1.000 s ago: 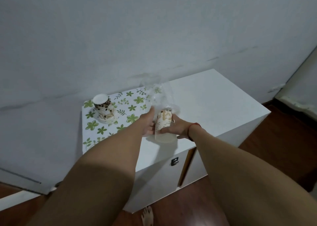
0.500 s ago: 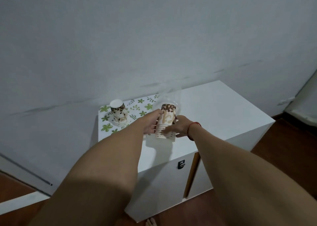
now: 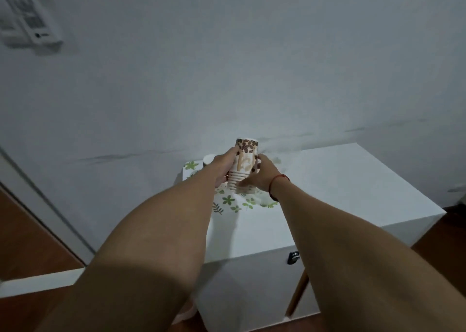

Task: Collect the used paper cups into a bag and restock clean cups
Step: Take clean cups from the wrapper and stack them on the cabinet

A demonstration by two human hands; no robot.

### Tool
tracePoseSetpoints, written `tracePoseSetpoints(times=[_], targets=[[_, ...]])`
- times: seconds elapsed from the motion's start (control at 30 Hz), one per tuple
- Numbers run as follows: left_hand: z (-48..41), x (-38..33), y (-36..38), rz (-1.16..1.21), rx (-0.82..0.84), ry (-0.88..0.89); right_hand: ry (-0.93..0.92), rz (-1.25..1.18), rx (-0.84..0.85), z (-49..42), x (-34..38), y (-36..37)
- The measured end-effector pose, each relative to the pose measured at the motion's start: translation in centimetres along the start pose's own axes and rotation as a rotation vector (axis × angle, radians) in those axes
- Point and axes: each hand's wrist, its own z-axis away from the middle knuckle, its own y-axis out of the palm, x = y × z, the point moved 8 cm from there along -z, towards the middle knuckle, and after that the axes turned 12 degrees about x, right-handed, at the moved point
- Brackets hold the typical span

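Observation:
A stack of upside-down paper cups with a brown coffee-bean print is held between both hands, just above a mat with green leaves. My left hand grips the stack's left side and my right hand grips its right side and lower rims. A clear plastic bag lies crumpled behind my right hand. Another cup stack stands behind my left hand, mostly hidden.
The mat lies on a white cabinet set against a pale wall. The cabinet front has a small dark lock and a door standing ajar. Brown wood floor runs on both sides. A white box hangs on the wall at upper left.
Both hands have carried the cup stack leftward over the leaf mat, out of the clear bag, which now lies behind them. The other stack has slipped behind my left hand. The camera tilted up.

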Motion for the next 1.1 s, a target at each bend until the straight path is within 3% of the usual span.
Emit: tracePoseSetpoints(times=[0.57, 1.1], targets=[[-2.4, -5.4, -10.8, 0.037, -0.097, 0.126, -0.176, -0.024, -0.138, -9.6, 7.5, 4.1], [-7.2, -0.7, -12.7, 0.127, -0.063, 0.027, 0.028, -0.025, -0.076, -14.2, 1.8, 7.1]])
